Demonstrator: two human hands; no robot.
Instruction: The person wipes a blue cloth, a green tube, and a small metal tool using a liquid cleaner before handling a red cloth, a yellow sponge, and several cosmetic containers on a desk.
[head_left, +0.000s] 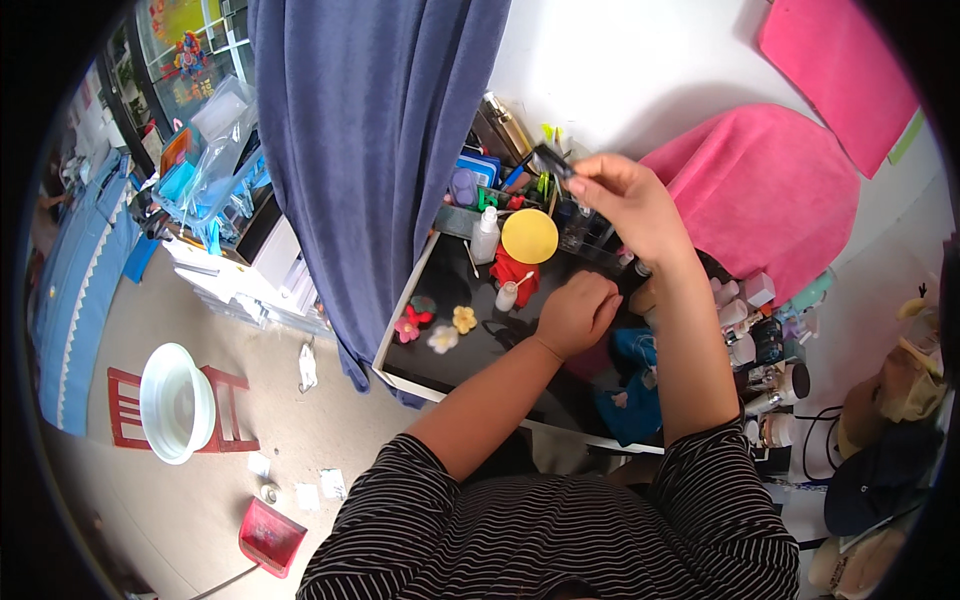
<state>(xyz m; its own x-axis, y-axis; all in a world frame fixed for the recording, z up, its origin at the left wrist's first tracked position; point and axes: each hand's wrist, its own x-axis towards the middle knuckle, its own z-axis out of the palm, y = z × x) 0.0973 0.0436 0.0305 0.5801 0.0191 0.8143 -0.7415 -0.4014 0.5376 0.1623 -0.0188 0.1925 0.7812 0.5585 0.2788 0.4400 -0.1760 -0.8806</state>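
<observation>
My right hand (626, 202) is raised over the back of a black table and pinches a small black object (555, 162), blurred, perhaps a clip. My left hand (576, 313) rests low over the dark tabletop, fingers curled; whether it holds anything is hidden. To its left stand a small open bottle (506, 296) with a cotton swab (524, 280) in its mouth, a red cloth (517, 271), a round yellow disc (529, 236) and a white plastic bottle (485, 235). Nearer the left corner lie a yellow flower (464, 319), a white flower (442, 339) and a pink flower (406, 330).
An organizer (459, 220) full of small items lines the table's back. A blue cloth pouch (634, 405) lies at the front right, below several jars (742, 349). A blue curtain (360, 165) hangs left. A pink cloth (765, 187) drapes something at the right.
</observation>
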